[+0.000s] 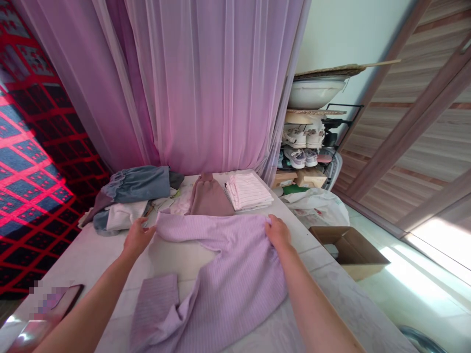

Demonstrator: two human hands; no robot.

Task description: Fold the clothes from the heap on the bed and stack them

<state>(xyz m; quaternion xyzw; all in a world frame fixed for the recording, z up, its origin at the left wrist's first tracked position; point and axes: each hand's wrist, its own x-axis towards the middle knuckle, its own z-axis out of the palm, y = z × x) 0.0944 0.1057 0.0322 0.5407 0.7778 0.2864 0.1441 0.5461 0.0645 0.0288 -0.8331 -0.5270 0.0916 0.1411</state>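
A lilac ribbed garment (235, 279) is spread over the white tabletop (316, 274); whether it is a top or trousers I cannot tell. One long sleeve-like part stretches left along its far edge, and another part lies folded at the near left. My left hand (139, 239) has its fingers closed at the left end of the far part. At the far right corner, my right hand (278, 231) grips the cloth with the fingertips partly hidden. Between the hands the far edge runs nearly straight.
Behind the garment lie a mauve garment (210, 195), folded pink-striped clothes (248, 191) and a pile with blue denim (142, 184). A phone (61, 304) rests at the near left. Right of the table are an open cardboard box (353, 250) and a shoe rack (312, 147). Purple curtains (209, 88) hang behind.
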